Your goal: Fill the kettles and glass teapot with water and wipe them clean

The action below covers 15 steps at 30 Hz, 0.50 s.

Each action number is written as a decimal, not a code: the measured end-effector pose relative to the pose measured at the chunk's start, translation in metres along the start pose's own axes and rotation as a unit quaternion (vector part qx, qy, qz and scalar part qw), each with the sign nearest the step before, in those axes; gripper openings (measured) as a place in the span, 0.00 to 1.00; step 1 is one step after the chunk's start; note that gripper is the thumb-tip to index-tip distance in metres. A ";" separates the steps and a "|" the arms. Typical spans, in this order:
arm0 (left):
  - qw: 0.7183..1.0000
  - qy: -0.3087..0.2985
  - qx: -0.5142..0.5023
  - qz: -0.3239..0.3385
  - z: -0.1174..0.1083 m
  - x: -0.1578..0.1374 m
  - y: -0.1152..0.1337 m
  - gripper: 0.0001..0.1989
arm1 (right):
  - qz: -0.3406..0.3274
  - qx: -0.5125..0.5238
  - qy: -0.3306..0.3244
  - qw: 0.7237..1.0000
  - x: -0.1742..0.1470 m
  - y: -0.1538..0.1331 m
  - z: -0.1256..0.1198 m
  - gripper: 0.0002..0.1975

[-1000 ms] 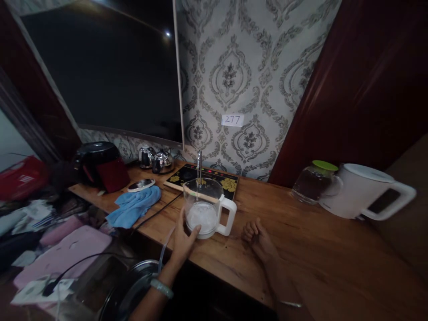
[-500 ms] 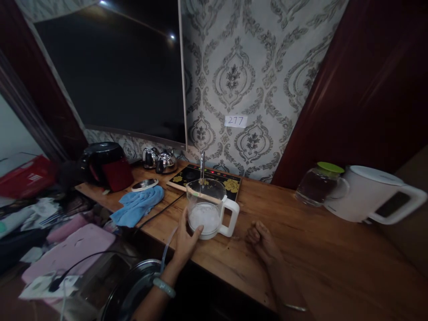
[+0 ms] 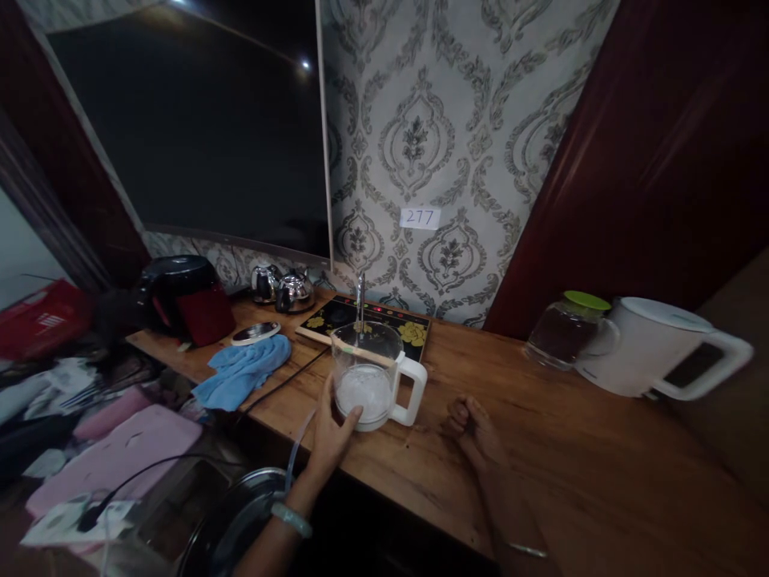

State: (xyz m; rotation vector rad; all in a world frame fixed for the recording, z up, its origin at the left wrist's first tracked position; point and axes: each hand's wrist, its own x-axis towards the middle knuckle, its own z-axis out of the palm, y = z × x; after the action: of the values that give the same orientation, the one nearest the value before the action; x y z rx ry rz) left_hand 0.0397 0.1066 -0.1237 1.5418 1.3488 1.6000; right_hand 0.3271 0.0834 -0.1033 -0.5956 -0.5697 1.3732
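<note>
A clear glass pitcher [image 3: 364, 389] with a white handle [image 3: 412, 385] on its right stands upright near the table's front edge. Its lower part looks whitish and bubbly. My left hand [image 3: 332, 425] is curved around the pitcher's left and front side, thumb pressed against the glass. To the right, my right hand [image 3: 472, 429] rests on the wood in a loose fist, apart from the pitcher, with nothing visible in it. A slim metal spout [image 3: 360, 300] rises behind the pitcher from a black tea stove [image 3: 330, 314] with gold flowers.
At the right stand a glass jug with a green lid [image 3: 568, 332] and a large white pitcher [image 3: 646, 349]. On the left are a blue cloth [image 3: 243, 373], a round lid [image 3: 255, 333], two metal kettles [image 3: 294, 290] and a black-red appliance [image 3: 189, 300]. A dark cable crosses the tabletop.
The view has shifted slightly. The whitish content of the pitcher looks more broken up and bubbly. Both hands keep about the same position and grip.
</note>
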 end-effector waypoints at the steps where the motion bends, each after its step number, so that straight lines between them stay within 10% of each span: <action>1: 1.000 -0.001 -0.001 -0.002 0.000 0.000 0.000 0.44 | -0.009 0.009 -0.007 1.000 0.000 0.001 -0.001 0.17; 6: 1.000 0.000 0.002 -0.005 0.000 -0.001 0.002 0.44 | 0.005 0.035 -0.044 0.998 0.001 -0.001 -0.002 0.29; 15: 1.000 0.003 0.007 -0.003 0.000 -0.001 0.001 0.46 | -0.036 0.052 0.043 0.997 0.002 -0.011 -0.006 0.17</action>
State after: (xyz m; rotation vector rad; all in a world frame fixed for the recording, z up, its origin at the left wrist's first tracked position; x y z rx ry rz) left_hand 0.0405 0.1052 -0.1230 1.5407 1.3697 1.5948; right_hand 0.3397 0.0840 -0.0999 -0.5413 -0.4437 1.2945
